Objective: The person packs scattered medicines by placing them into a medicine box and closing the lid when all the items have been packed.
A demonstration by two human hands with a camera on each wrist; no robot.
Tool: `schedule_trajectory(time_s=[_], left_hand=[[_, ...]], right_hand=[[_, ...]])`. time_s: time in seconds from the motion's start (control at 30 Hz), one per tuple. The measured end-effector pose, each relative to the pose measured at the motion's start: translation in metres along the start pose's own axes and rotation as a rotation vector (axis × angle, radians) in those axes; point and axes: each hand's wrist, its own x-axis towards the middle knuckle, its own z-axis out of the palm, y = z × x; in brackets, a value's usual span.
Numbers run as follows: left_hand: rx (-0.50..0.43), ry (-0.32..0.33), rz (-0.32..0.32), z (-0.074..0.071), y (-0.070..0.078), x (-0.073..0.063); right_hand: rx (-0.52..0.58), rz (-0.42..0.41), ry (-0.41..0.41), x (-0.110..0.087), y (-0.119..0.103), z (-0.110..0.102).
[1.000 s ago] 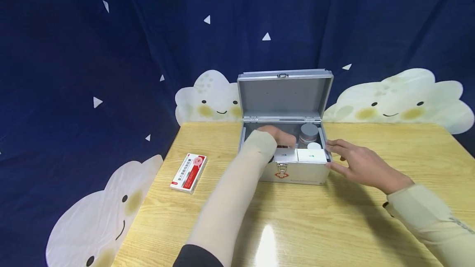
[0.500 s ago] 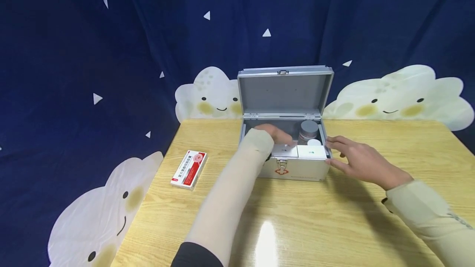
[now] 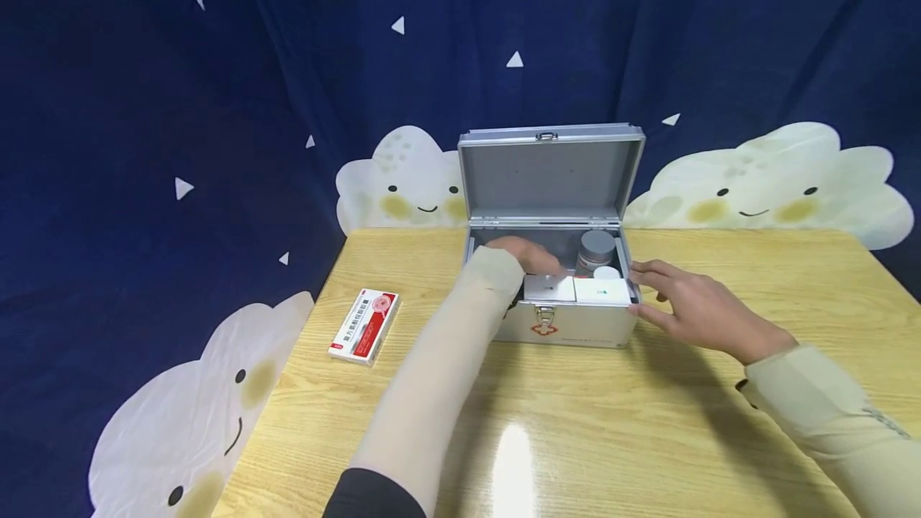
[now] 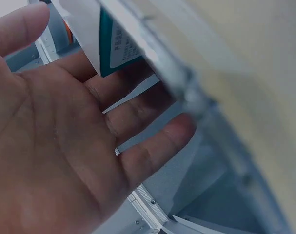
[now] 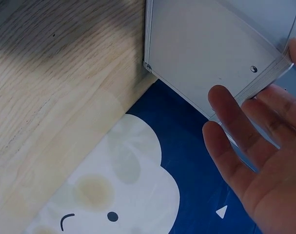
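Note:
A silver first-aid case (image 3: 597, 332) stands on the table with its lid raised. My left hand (image 3: 528, 254) reaches down into its left half, just behind a small white carton (image 3: 549, 288). In the left wrist view the fingers (image 4: 155, 156) are spread and extended beneath a white-and-teal carton (image 4: 106, 44), the thumb apart from it. Beside the first carton, a second white carton (image 3: 603, 292) fills the front right. My right hand (image 3: 701, 306) rests at the right rim, its fingers extended along the side wall (image 5: 196, 44). The left fingertips are mostly hidden in the head view.
A grey-lidded jar (image 3: 596, 250) and a white cap (image 3: 606, 272) sit in the case's back right. Left of the case, a red-and-white medicine box (image 3: 363, 326) lies on the wooden table (image 3: 612, 430). A dark blue curtain (image 3: 360, 62) hangs behind.
My left hand has shifted slightly left inside the case, and the carton in front of it shows more fully. My right hand stays at the rim. The head view has tilted slightly.

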Motion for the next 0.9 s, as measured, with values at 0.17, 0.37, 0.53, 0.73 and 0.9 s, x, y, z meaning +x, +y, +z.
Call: schedule_trajectory(time_s=[0.17,0.37,0.53,0.73,0.9], left_hand=[[0.005,0.022,-0.002,0.001,-0.002,-0.003],[0.054,0.151,0.103,-0.010,-0.007,-0.021],[0.046,0.328,0.228,-0.027,-0.023,-0.048],[-0.056,0.443,0.275,-0.041,-0.056,-0.074],[-0.112,0.552,0.310,-0.041,-0.086,-0.092]], right_hand=[[-0.001,0.005,-0.018,0.001,0.000,-0.001],[-0.012,0.005,-0.011,-0.001,0.001,-0.002],[-0.013,0.008,-0.010,-0.002,0.002,-0.006],[-0.015,0.004,-0.014,-0.002,0.002,-0.005],[-0.010,0.002,-0.030,0.001,0.000,-0.002]])
